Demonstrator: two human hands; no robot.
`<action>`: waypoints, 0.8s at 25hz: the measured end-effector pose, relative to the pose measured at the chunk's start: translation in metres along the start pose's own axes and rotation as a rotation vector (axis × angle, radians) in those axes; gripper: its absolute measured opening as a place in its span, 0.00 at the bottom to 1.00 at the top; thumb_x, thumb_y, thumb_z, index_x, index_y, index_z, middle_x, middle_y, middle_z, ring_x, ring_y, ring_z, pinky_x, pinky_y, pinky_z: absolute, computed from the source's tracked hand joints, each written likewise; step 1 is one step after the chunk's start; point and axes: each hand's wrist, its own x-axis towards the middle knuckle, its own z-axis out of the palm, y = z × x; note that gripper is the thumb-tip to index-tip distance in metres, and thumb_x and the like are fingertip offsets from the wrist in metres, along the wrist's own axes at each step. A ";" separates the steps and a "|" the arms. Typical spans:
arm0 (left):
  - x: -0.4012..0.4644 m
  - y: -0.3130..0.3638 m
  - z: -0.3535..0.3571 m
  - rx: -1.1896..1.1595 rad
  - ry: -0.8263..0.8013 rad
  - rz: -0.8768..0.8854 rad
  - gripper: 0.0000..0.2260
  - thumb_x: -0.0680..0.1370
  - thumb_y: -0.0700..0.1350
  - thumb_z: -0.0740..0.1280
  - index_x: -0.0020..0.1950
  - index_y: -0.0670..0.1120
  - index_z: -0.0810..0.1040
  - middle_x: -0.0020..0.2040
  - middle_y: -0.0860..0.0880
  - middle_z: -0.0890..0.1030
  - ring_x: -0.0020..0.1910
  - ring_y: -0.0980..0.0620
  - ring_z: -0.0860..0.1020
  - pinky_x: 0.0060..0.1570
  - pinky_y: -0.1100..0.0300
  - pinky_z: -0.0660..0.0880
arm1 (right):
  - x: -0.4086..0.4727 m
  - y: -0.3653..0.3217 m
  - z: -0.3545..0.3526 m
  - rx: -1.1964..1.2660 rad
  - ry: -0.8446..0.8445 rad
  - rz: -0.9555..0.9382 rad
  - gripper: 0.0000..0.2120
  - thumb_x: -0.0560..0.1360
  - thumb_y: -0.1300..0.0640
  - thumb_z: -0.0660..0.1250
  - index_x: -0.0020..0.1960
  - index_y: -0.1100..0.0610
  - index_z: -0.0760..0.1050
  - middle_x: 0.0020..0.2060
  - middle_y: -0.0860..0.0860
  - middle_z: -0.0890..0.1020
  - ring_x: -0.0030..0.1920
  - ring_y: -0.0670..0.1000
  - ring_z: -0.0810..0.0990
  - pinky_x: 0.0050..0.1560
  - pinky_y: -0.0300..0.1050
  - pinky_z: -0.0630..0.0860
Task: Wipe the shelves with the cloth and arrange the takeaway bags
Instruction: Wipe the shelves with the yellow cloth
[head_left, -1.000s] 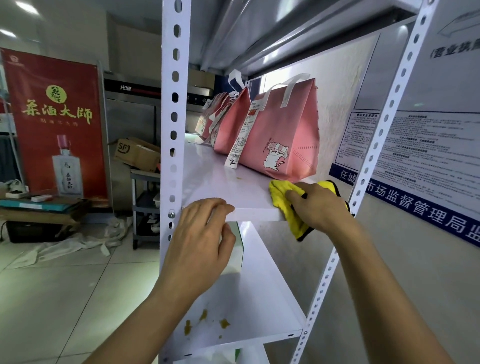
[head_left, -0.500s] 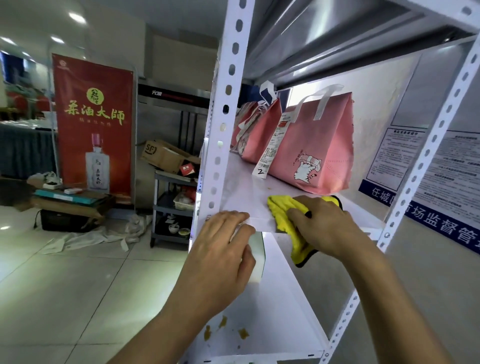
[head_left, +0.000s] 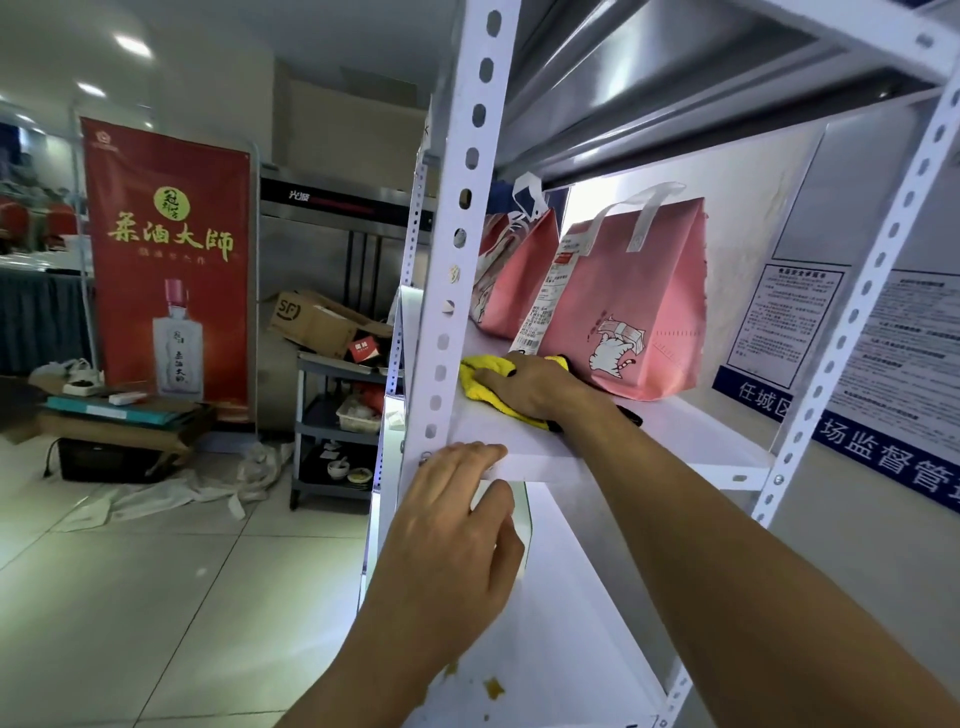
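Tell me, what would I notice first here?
Probably the bright yellow cloth under the right hand, pressed on the white metal shelf, right by a pink takeaway bag with a cartoon cat. The left hand grips the shelf's front edge, and a tall red banner stands far left.

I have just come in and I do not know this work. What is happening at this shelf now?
A person is wiping a white metal shelf. The right hand presses a yellow cloth flat on it, beside the nearest pink takeaway bag. The left hand grips the shelf's front edge. More pink bags stand behind. The lower shelf has yellowish food spots, not yet wiped.
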 end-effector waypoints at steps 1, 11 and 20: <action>0.000 0.001 0.000 0.001 0.001 0.004 0.03 0.75 0.39 0.65 0.43 0.42 0.78 0.62 0.43 0.79 0.62 0.43 0.76 0.65 0.49 0.71 | 0.003 0.003 0.000 -0.012 -0.005 -0.002 0.37 0.79 0.32 0.55 0.81 0.53 0.59 0.80 0.54 0.63 0.77 0.58 0.63 0.73 0.49 0.61; 0.006 0.006 -0.003 -0.041 0.114 -0.060 0.07 0.76 0.40 0.62 0.45 0.41 0.79 0.52 0.45 0.80 0.50 0.45 0.77 0.51 0.52 0.75 | -0.132 0.042 -0.002 0.143 0.121 -0.211 0.15 0.80 0.39 0.56 0.63 0.40 0.74 0.51 0.43 0.79 0.56 0.50 0.76 0.56 0.51 0.73; 0.005 0.009 0.000 -0.021 0.166 -0.095 0.07 0.76 0.41 0.62 0.44 0.40 0.78 0.50 0.45 0.78 0.48 0.45 0.77 0.48 0.52 0.76 | -0.049 0.005 -0.011 0.009 0.005 -0.120 0.26 0.82 0.38 0.56 0.75 0.50 0.69 0.73 0.53 0.73 0.69 0.57 0.72 0.66 0.48 0.68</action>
